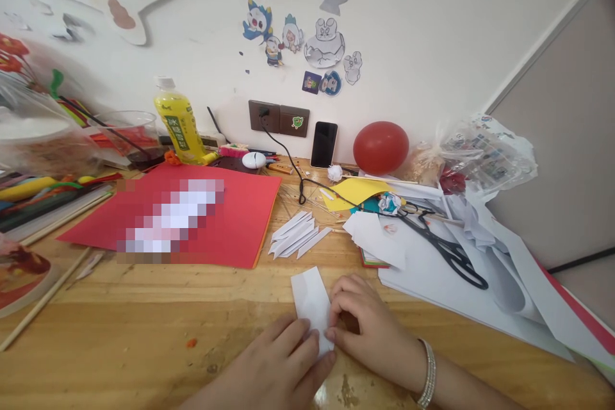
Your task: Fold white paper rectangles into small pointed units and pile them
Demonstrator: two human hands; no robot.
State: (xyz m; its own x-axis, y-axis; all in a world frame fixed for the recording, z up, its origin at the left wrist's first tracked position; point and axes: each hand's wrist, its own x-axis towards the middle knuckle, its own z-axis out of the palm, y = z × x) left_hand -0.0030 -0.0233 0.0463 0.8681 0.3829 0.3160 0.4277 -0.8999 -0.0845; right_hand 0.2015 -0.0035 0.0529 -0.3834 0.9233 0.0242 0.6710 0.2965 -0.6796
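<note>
Left hand (288, 355) and right hand (368, 323), with white paper slip (310, 295)

Head view.
Left hand: palm down, at the lower left of the slip; fingers bent over its near part, thumb near its lower end. Whether these fingers pinch or only press, cannot tell.
Right hand: at the slip's right long edge; thumb and forefinger drawn together, appearing to pinch that edge. Beaded bracelet (429, 371) on the wrist.
White paper slip: on the desk (144, 333), between the two hands and reaching forward past the fingertips. Long axis runs away from the person, far end leaning left. Both hands touch it; neither is clearly nearer.
Folded white strips (294, 234): one small group, just beyond the slip's far end; nearest items in the forward direction.
Red sheet (247, 224): large, flat, ahead and left; middle blurred.
Loose white papers (377, 237): ahead and right, overlapping larger white sheets (418, 275).
Scissors (435, 241): black-handled, lying on those sheets, well apart from the right hand.
Yellow paper (358, 191): farther back, crossed by a black cable (283, 146).
Rear row, by the wall: yellow bottle (180, 125), upright; phone (323, 145), propped; red balloon (381, 148).
Orange scrap (191, 343): left of the left hand, apart.
</note>
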